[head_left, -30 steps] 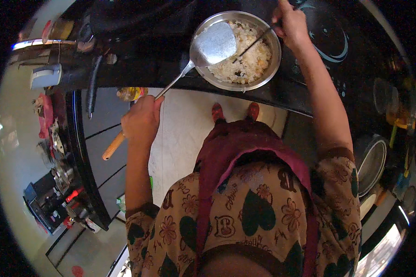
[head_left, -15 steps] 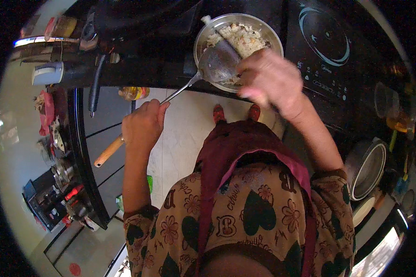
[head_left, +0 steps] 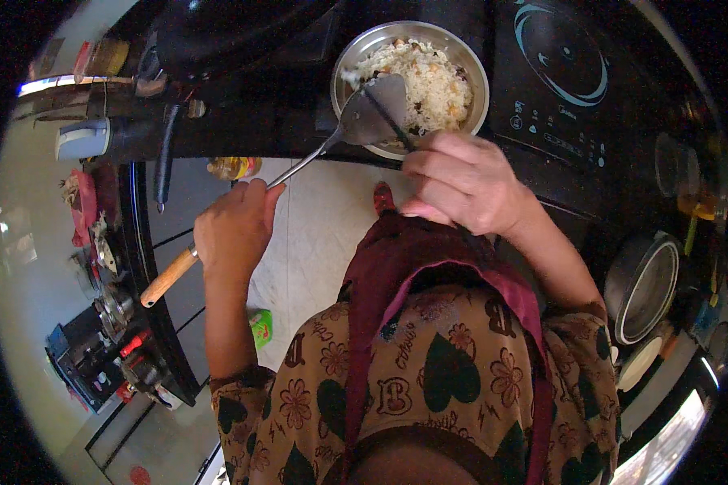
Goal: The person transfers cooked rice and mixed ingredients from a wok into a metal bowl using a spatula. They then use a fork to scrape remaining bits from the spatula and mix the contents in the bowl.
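Note:
A round metal bowl (head_left: 479, 74) of cooked rice (head_left: 433, 77) with darker bits sits on the black counter. My left hand (head_left: 236, 229) is closed round the shaft of a spatula (head_left: 303, 162), whose wooden handle end sticks out below the hand. Its wide metal blade lies over the bowl's near left rim. My right hand (head_left: 465, 182) is closed on a thin dark stick-like utensil (head_left: 390, 117) that crosses the spatula blade. The utensil's far end is pale and blurred; I cannot make out its exact kind.
An induction cooktop (head_left: 562, 65) lies right of the bowl. A large dark pan (head_left: 226, 40) is at the back left. A black-handled tool (head_left: 167, 158) overhangs the counter edge. A metal pot (head_left: 643, 287) stands at the right, and an oil bottle (head_left: 234, 167) is below the counter.
My left hand has drawn the spatula slightly left and toward me. My right hand has come lower and a little left, with the dark utensil's pale tip now lower over the rice.

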Demonstrator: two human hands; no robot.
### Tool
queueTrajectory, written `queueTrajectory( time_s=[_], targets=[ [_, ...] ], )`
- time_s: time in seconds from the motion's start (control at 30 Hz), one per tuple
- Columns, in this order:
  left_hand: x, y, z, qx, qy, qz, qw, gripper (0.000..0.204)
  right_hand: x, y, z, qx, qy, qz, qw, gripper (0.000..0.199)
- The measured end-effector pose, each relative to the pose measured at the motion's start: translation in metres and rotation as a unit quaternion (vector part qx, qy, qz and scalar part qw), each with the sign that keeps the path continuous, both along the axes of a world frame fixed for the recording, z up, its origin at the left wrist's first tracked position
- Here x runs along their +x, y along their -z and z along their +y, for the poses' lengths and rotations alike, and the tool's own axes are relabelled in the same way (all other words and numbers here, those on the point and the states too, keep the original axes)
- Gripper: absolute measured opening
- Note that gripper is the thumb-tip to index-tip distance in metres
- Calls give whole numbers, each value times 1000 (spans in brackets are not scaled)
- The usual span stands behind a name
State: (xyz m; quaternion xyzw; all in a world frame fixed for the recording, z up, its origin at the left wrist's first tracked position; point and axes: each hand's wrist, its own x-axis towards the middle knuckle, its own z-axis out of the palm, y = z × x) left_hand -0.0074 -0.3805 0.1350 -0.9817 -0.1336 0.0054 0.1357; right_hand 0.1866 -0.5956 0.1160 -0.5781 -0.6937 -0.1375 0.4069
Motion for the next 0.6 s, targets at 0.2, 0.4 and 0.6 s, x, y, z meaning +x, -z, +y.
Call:
queueTrajectory(
  time_s=[0.2, 0.4, 0.6],
  targets=[
    [2, -1, 1, -45, 5, -21, 999, 33, 12, 10, -11, -32, 91, -76, 992, 25],
    [2, -7, -1, -214, -29, -32, 976, 37, -15, 28, -10, -72, -18, -98, 992, 27],
    [-4, 1, 8, -240, -65, -6, 969, 38, 2, 36, -27, -82, 81, -75, 991, 26]
  ],
)
